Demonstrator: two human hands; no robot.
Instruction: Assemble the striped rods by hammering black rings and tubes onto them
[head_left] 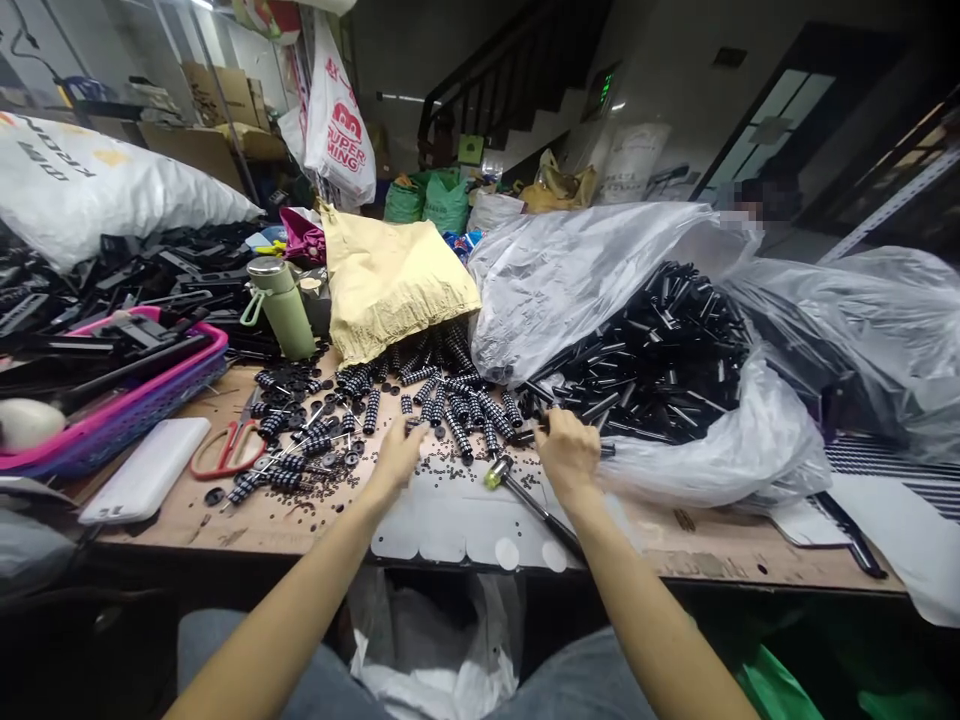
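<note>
The surface (pixel 660 548) ends in a near edge at six o'clock; a pale sheet (pixel 450 520) gives mostly open room between the forearms (pixel 300 590), while a clear bag (pixel 585 290) crowds two o'clock. Ribbed black rollers (pixel 458 434) lie at twelve o'clock, between the left hand (pixel 397 455) and right hand (pixel 568 450) and beyond. A hammer (pixel 536 508) lies at the right hand's seven o'clock. The hands are well apart, forearms slanting in from seven and five o'clock. Left fingers bend, right fingers curl beside a black rod (pixel 525 437); I cannot tell whether either hand grips anything.

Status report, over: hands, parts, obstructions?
Left hand by ribbed pieces. Right hand curled beside black tubes; grips unclear. Hammer near right hand, possibly obstructing.
</note>
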